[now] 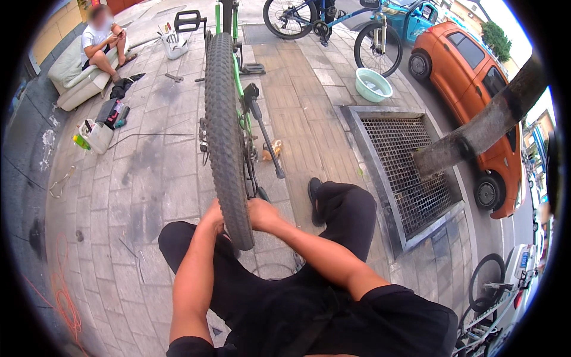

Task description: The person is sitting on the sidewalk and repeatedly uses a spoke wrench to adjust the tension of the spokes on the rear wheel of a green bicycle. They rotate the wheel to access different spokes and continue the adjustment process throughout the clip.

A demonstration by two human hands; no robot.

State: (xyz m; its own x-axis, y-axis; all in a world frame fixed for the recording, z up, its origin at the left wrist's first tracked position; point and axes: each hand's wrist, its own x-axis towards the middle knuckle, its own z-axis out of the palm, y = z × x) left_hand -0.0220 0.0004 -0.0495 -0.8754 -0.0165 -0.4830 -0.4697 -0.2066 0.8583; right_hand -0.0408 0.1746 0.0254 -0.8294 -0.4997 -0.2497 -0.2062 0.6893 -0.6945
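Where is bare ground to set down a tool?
Brown paving between the kickstand and grate looks mostly bare, as does grey paving left of the tire, nearer than the cable. Crowded: around the green bottle and white container.

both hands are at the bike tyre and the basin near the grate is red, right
The basin isn't red: the head view shows it pale green, near the grate; left hand and right hand are at the tyre.

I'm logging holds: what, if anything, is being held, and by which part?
It cannot be told: the left grip and right grip flank the near end of the bike tyre, but their fingertips are hidden.
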